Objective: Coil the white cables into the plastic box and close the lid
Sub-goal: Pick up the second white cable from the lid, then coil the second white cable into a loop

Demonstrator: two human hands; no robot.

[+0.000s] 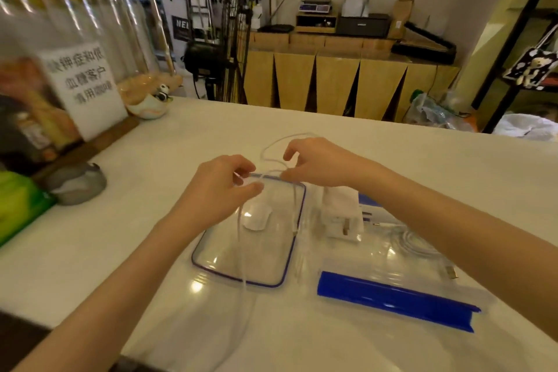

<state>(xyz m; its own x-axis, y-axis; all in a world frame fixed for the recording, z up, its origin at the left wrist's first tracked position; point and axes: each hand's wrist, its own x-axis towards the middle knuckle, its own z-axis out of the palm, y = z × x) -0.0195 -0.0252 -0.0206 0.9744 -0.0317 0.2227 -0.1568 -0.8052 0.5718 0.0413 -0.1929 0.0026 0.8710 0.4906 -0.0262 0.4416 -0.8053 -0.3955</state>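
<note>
Table top [302, 136]: off-white, glossy, plain. Cable [273, 146] held above it: white, thin, no markings. Plastic lid [208, 251]: clear, with a dark blue-purple line running round its rim; a white rounded patch [256, 216] shows at its centre. Plastic box [401, 257]: clear, with a solid bright blue strip [392, 296] along its near side. Inside the box: a white plug adapter [341, 211] and a pale, whitish coil of cable [416, 243]. At left: grey stone-like object [75, 184], bright green packet [18, 205], white sign [87, 84] printed with black characters. Background counter [332, 84]: tan wood panels broken by black triangular wedges.
</note>
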